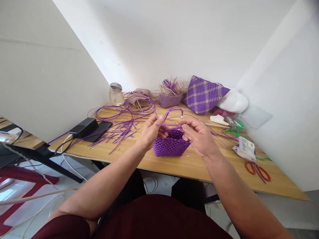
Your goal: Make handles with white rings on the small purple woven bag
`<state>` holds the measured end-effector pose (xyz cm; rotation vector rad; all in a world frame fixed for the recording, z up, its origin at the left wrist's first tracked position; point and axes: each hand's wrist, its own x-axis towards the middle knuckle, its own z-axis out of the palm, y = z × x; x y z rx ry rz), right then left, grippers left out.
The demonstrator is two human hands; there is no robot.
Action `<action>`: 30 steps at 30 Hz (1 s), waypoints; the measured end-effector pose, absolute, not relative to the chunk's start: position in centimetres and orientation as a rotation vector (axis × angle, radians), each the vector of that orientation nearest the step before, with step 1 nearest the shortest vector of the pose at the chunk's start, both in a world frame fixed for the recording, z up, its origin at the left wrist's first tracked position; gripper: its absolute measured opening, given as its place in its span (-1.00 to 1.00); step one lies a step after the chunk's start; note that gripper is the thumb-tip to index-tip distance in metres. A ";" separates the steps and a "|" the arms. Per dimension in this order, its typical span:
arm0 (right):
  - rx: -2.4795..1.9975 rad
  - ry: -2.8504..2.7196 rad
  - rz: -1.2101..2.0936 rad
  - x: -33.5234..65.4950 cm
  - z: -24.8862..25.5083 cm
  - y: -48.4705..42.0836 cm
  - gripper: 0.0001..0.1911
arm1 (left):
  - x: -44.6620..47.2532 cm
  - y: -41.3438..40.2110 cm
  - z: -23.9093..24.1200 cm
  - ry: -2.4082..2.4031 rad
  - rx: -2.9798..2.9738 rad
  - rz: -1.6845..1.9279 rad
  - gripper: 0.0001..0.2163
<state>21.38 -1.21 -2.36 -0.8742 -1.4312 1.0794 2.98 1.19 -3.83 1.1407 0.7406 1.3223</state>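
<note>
A small woven purple basket (171, 146) stands on the wooden table in front of me. Above its rim, my left hand (151, 132) and my right hand (196, 136) pinch a purple plastic strip (171, 125), which stretches between them. Both hands are closed, fingertips pressed together. Behind the strip rises an arched purple handle (173, 109) with a small white piece at its right side. The fingers hide part of the basket's rim, and I cannot tell whether the strip is threaded into it.
Loose purple strips (119, 134) lie left, near a phone (101, 131) and black adapter (84, 127). A glass jar (116, 94), an unfinished basket (170, 99) and a purple-beige woven piece (204, 94) stand behind. Red-handled scissors (258, 171) lie right, beside a plastic packet (245, 148).
</note>
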 end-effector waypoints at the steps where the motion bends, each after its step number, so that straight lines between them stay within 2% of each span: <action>1: -0.874 -1.440 1.068 21.4 -2.3 -1.2 -0.79 | 2.9 1.3 -3.6 0.744 1.149 1.270 -0.62; 8: -1.044 -1.783 1.021 21.8 -0.1 -1.6 -0.71 | 2.2 1.6 -2.7 0.774 1.270 1.204 -0.70; 11: -1.122 -1.961 0.961 22.6 0.8 -1.3 -0.78 | 2.0 1.8 -2.6 0.822 1.294 1.194 -0.71; 13: -1.164 -2.026 0.927 23.3 1.2 -1.0 -0.81 | 2.0 1.8 -2.6 0.826 1.319 1.191 -0.64; 19: -1.188 -2.016 0.839 23.8 1.5 -0.8 -0.81 | 2.6 1.3 -2.7 0.839 1.392 1.256 -0.25; 21: -1.168 -1.949 0.823 23.5 1.3 -0.8 -0.81 | 2.7 1.2 -2.8 0.853 1.452 1.287 -0.37; 23: -1.143 -1.908 0.830 23.2 1.1 -0.9 -0.80 | 2.6 1.1 -2.7 0.854 1.584 1.279 -0.65; 24: -1.132 -1.897 0.829 23.1 1.0 -0.9 -0.80 | 2.5 1.1 -2.7 0.840 1.663 1.255 -0.72; 27: -1.113 -1.903 0.769 22.9 0.9 -1.0 -0.80 | 2.1 1.0 -2.3 0.770 1.796 1.153 -0.77; 30: -1.102 -1.981 0.501 22.8 1.1 -1.2 -0.85 | 1.8 1.1 -1.9 0.757 1.767 1.065 -0.81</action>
